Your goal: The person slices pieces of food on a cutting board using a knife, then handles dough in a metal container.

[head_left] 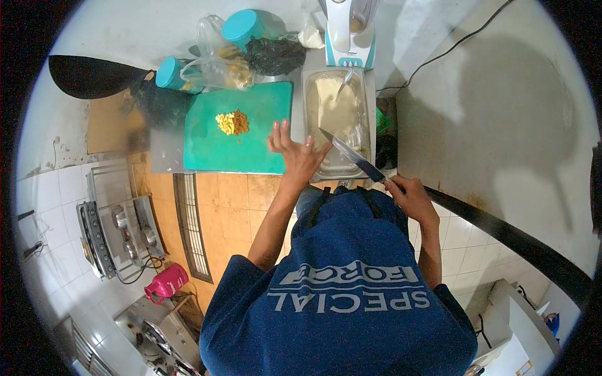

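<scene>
My right hand point(412, 199) is wrapped round the handle of a kitchen knife point(350, 152). Its blade points up and left over a rectangular container point(307, 103) holding a pale, creamy mass point(338, 109). A spoon point(345, 80) rests in that mass. Fingers spread, my left hand point(299, 153) hovers between the container and a green cutting board point(263, 147), one fingertip close to the blade; whether they touch I cannot tell. On the board lies a small heap of chopped yellow and brown pieces point(232, 122).
Behind the board stand turquoise-lidded containers point(243, 28), a clear plastic bag point(219, 70) and a black bag point(274, 56). A blender point(350, 44) is behind the container. A wall point(489, 144) rises at the right. Lower left are a stove point(122, 235) and a pink gas cylinder point(168, 282).
</scene>
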Demonstrator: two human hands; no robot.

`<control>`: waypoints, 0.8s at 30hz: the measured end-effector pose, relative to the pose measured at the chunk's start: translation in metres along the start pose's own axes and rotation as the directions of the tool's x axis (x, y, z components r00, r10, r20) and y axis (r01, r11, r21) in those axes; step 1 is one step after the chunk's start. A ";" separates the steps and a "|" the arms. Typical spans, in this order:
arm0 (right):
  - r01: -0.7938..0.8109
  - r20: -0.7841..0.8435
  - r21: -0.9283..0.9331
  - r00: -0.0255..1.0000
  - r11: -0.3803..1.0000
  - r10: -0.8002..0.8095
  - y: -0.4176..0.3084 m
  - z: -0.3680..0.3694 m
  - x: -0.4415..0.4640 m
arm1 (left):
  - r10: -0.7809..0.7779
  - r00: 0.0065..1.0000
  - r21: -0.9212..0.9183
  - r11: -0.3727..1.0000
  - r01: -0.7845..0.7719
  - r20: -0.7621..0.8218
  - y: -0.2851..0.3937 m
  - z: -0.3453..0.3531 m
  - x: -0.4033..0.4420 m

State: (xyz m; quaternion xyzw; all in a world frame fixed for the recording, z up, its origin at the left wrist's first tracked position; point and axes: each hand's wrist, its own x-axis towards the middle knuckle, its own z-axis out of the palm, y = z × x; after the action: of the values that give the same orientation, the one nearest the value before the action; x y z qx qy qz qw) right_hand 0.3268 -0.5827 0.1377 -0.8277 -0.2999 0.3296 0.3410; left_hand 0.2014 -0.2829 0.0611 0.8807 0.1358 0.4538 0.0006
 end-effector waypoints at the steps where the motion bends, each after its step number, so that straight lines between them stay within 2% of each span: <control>1: 0.001 -0.017 0.009 1.000 1.000 -0.001 0.005 0.002 0.001 | 0.006 1.000 -0.008 1.000 -0.006 0.001 0.000 0.000 -0.001; 3: 0.003 -0.036 0.017 0.999 1.000 -0.002 0.013 0.003 0.003 | 0.012 1.000 -0.017 1.000 -0.012 0.002 0.001 -0.001 -0.001; 5: 0.100 -0.093 -0.219 0.988 0.971 -0.123 0.018 0.001 0.004 | 0.000 1.000 -0.026 1.000 0.000 -0.004 0.002 -0.003 0.000; 6: 0.103 -0.092 -0.220 0.988 0.970 -0.125 0.015 -0.002 0.006 | 0.000 1.000 -0.024 1.000 0.000 -0.005 0.001 -0.002 0.001; 8: -0.014 -0.023 -0.034 1.000 0.999 0.014 0.006 -0.009 0.006 | 0.057 0.997 0.000 0.998 -0.057 0.050 -0.002 -0.003 0.002; 12: -0.039 0.004 0.073 0.999 0.997 0.039 -0.005 -0.015 0.006 | 0.070 0.997 -0.021 0.997 -0.069 0.044 -0.002 0.001 0.003; 14: 0.013 0.058 0.103 0.998 0.995 -0.019 -0.005 -0.017 0.009 | 0.106 0.994 -0.052 0.993 -0.104 0.033 -0.005 0.003 0.001; 18: -0.023 0.108 0.037 0.994 0.999 0.019 -0.010 -0.025 0.015 | 0.168 0.986 -0.112 0.980 -0.164 0.027 -0.012 0.002 0.007; 20: 0.068 0.121 -0.023 0.991 0.997 -0.065 0.007 -0.024 0.020 | 0.230 0.972 -0.092 0.970 -0.226 0.039 -0.015 0.002 0.011; 24: 0.038 0.102 -0.101 0.994 0.994 -0.027 -0.004 -0.035 0.024 | 0.234 0.971 -0.092 0.969 -0.229 0.043 -0.017 0.003 0.010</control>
State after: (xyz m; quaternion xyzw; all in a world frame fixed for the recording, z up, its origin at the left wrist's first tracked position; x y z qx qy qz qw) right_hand 0.3667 -0.5763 0.1517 -0.8217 -0.3467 0.3491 0.2876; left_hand 0.2055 -0.2635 0.0651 0.9014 0.0123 0.4327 -0.0105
